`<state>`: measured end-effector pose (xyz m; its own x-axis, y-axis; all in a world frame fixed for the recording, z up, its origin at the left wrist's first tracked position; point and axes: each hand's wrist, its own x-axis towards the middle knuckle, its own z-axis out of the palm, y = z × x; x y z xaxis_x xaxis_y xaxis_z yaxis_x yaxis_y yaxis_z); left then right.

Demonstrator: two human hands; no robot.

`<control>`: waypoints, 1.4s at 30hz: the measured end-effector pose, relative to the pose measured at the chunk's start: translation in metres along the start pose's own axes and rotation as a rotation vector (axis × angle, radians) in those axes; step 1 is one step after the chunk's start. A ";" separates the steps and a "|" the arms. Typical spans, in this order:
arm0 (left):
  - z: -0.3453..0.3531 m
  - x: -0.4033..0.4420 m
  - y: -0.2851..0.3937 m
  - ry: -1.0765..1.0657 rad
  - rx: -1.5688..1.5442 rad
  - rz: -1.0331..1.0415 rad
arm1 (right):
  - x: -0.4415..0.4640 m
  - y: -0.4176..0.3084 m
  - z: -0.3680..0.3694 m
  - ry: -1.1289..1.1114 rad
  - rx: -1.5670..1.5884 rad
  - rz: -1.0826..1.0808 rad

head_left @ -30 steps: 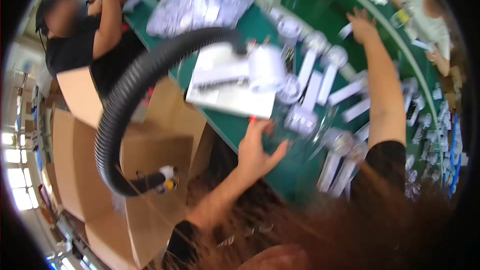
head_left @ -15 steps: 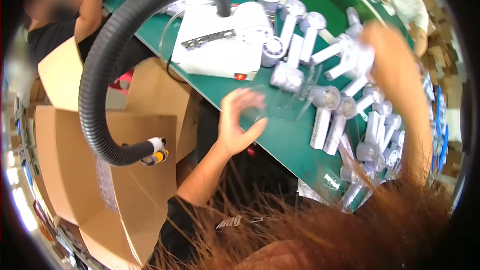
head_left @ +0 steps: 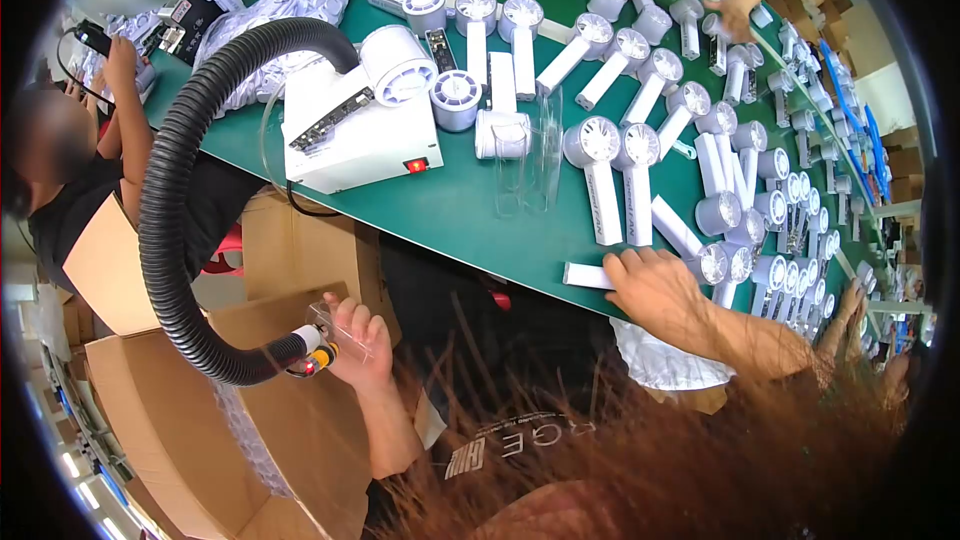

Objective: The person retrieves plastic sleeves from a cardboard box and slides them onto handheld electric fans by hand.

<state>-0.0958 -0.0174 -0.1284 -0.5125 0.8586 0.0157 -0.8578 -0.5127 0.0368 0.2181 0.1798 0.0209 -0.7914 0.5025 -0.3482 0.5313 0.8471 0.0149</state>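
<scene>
My left hand (head_left: pixel 362 342) is beside the hose nozzle (head_left: pixel 318 356), its fingers bent round a clear plastic piece (head_left: pixel 326 320). This nozzle, with a yellow part and a small red light, ends a black corrugated hose (head_left: pixel 166 190). At the table's front edge, my right hand (head_left: pixel 652 290) is closed over a white handheld fan (head_left: pixel 586 276); only the end of its handle shows, and the hand hides the rest. Just behind it, two handheld fans (head_left: pixel 607 190) lie side by side. Further left are clear plastic covers (head_left: pixel 540 165).
The hose rises from a white box (head_left: pixel 360 145) with a red switch. Many white fans (head_left: pixel 690 110) cover the green table (head_left: pixel 440 225). A cardboard box (head_left: pixel 160 400) stands open at lower left. One co-worker (head_left: pixel 75 160) sits at left; another person's hand (head_left: pixel 735 15) reaches in at far right.
My left hand has moved down and left to the hose nozzle. My right hand has come down from the far fans to the table's front edge. The view has shifted too.
</scene>
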 end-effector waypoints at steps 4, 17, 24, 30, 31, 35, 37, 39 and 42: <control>0.002 -0.003 0.004 0.420 0.730 0.200 | -0.031 0.019 -0.015 0.070 0.171 -0.077; -0.017 0.006 -0.009 0.433 1.466 0.663 | -0.042 -0.008 0.025 0.012 1.228 -0.102; -0.048 0.025 -0.010 0.277 1.505 0.822 | -0.012 -0.056 0.090 -0.059 1.567 -0.090; -0.019 0.008 0.014 0.531 1.378 0.435 | 0.070 -0.108 0.131 -0.037 1.839 -0.105; -0.017 -0.002 0.025 0.544 1.290 0.319 | 0.087 -0.123 0.126 -0.052 1.964 -0.097; 0.005 -0.038 0.040 0.207 1.154 0.407 | 0.138 -0.177 0.107 -0.464 2.389 -0.109; 0.022 -0.046 0.044 0.236 1.180 0.443 | 0.158 -0.187 0.100 -0.794 2.547 -0.027; 0.026 -0.053 0.050 0.279 1.186 0.463 | 0.166 -0.198 0.093 -0.911 2.522 -0.005; 0.013 -0.059 0.059 0.339 1.148 0.475 | 0.172 -0.208 0.079 -0.362 1.907 -0.297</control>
<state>-0.1154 -0.0986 -0.1146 -0.8861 0.4632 0.0169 -0.1508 -0.3226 0.9344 -0.0046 0.0759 -0.1161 -0.9448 0.1409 -0.2959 0.1898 -0.5008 -0.8445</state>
